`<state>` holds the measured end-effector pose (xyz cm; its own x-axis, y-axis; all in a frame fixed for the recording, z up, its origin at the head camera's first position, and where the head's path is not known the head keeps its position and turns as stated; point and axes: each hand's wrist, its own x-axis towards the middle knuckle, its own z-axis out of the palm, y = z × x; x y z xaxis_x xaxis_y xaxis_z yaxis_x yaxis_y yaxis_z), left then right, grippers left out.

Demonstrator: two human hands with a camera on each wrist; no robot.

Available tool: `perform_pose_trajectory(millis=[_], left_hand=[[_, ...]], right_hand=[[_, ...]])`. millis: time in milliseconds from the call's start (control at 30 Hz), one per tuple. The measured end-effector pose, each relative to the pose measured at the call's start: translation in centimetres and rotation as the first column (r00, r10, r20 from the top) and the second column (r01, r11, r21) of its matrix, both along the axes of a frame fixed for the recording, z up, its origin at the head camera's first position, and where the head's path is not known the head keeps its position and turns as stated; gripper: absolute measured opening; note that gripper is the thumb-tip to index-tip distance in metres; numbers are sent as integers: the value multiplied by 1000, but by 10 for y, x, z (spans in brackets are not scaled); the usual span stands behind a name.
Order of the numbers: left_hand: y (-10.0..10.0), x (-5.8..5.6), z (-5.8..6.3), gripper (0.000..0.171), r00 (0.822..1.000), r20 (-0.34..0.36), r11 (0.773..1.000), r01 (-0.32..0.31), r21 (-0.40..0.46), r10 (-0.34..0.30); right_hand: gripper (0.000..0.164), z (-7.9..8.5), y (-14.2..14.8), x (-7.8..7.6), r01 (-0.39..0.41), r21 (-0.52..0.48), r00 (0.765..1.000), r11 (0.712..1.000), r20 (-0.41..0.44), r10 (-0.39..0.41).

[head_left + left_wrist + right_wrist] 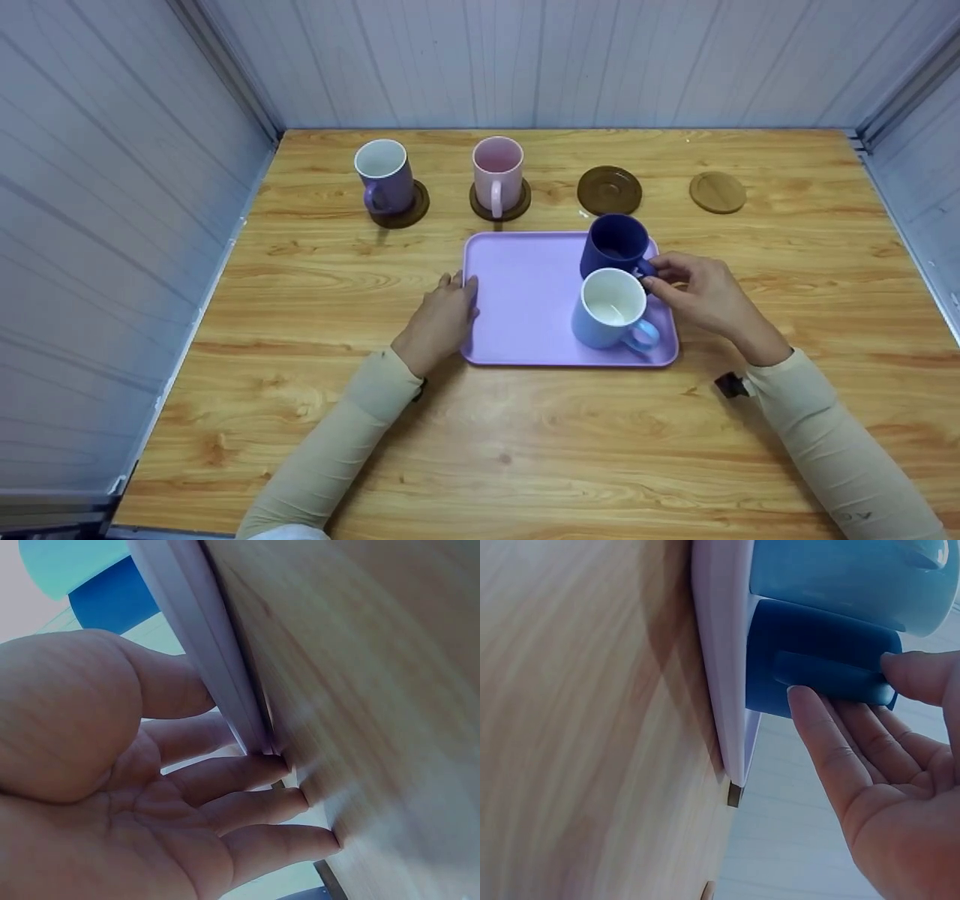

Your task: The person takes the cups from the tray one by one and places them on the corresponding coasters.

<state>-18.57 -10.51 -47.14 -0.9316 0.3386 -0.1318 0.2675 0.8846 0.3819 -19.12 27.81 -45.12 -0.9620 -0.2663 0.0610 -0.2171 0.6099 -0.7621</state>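
Note:
On the lilac tray (525, 300), a dark blue mug (616, 244) and a light blue mug (609, 311) with a white inside stand close together at the right end. My right hand (701, 292) holds the dark blue mug's handle, thumb on one side and fingers on the other. The right wrist view shows this handle (832, 679) between thumb and fingers, the mug standing on the tray. At the tray's left edge, my left hand (442, 319) rests against the rim. Its fingers (255, 806) reach fairly straight, several tips touching the wooden table.
Behind the tray, a purple mug (391, 187) and a pink mug (499, 169) stand on dark brown coasters. Farther right lie a dark brown coaster (609, 190) and a lighter wooden coaster (718, 192). Pale panel walls (525, 64) border the wooden table (525, 450).

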Motion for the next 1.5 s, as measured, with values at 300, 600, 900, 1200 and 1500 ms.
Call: perform_pose_trajectory(millis=[300,600,900,1200,1500], left_hand=[[0,0,0,50,1000,17,1000,-10,-3,10],[0,-1,0,50,1000,16,1000,-3,-22,4],[0,-2,-1,50,1000,21,1000,-1,-20,2],[1,0,0,49,1000,-4,1000,0,-15,0],[0,0,-2,49,1000,-26,1000,17,-11,-18]], right_hand=[[12,-5,0,-1,-16,2,1000,1000,-20,16],[8,-6,-2,0,14,-10,999,1000,-48,-15],[6,-7,-4,1,41,6,998,999,-58,-41],[4,-7,-2,1,31,22,997,999,-73,-29],[6,-7,-2,1,32,22,996,999,-88,-30]])
